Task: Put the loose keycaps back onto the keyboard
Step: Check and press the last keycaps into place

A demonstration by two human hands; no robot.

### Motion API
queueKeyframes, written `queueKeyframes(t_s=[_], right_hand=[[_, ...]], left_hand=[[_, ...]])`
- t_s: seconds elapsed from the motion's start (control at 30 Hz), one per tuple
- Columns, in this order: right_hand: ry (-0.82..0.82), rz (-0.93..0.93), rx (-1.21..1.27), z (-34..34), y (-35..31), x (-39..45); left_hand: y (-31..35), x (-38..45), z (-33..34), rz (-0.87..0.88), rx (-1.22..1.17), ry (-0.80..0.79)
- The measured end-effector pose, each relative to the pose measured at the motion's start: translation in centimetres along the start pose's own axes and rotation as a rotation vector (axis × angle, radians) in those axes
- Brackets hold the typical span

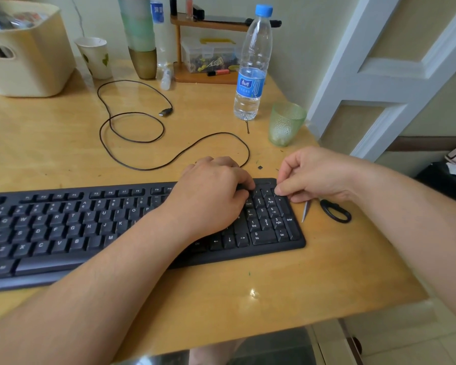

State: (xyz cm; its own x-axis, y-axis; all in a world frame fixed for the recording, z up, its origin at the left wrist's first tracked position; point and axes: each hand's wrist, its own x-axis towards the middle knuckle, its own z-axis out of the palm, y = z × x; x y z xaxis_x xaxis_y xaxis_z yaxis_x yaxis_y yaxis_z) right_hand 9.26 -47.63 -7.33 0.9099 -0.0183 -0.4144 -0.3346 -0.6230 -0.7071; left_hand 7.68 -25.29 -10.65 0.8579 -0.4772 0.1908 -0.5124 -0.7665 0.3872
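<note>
We see a black keyboard lying across the wooden desk, its right end angled toward 1 o'clock. Both hands work at the number pad on the keyboard's right end.

The left hand rests palm down over the block between the main keys and the number pad. Its fingers curl downward onto the top row; whether this grip encloses a keycap cannot be told, as the fingertips are hidden.

The right hand sits at the pad's top right corner. Thumb and forefinger are pinched together and press at a keycap in the pad's top row. The cap itself is mostly covered, so we cannot tell if it is seated.

One small dark square, possibly a loose keycap, lies on the desk just beyond the keyboard's far edge, between the two hands.

Scissors lie at 3 o'clock from the keyboard, just beside its right edge. The keyboard cable loops across the desk at 12 o'clock. A water bottle and a green cup stand at 1 o'clock, well apart from the keyboard.
</note>
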Motion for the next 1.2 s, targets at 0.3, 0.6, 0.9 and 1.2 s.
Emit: queueKeyframes(t_s=[0.3, 0.6, 0.9, 1.2], right_hand=[[0.28, -0.216, -0.35, 1.1, -1.7, -1.1], [0.247, -0.643, -0.419, 9.0, -5.0, -3.3], [0.213, -0.687, -0.54, 12.9, -5.6, -3.7], [0.22, -0.578, -0.757, 14.1, -6.0, -4.6]], left_hand=[[-1.1, 0.0, -3.6, -0.079, -0.145, -0.131], [-10.1, -6.5, -11.6, -0.174, -0.034, -0.147], [-12.7, -9.4, -8.7, 0.001, -0.021, -0.017], [-12.0, -8.7, -7.3, 0.024, -0.01, -0.002]])
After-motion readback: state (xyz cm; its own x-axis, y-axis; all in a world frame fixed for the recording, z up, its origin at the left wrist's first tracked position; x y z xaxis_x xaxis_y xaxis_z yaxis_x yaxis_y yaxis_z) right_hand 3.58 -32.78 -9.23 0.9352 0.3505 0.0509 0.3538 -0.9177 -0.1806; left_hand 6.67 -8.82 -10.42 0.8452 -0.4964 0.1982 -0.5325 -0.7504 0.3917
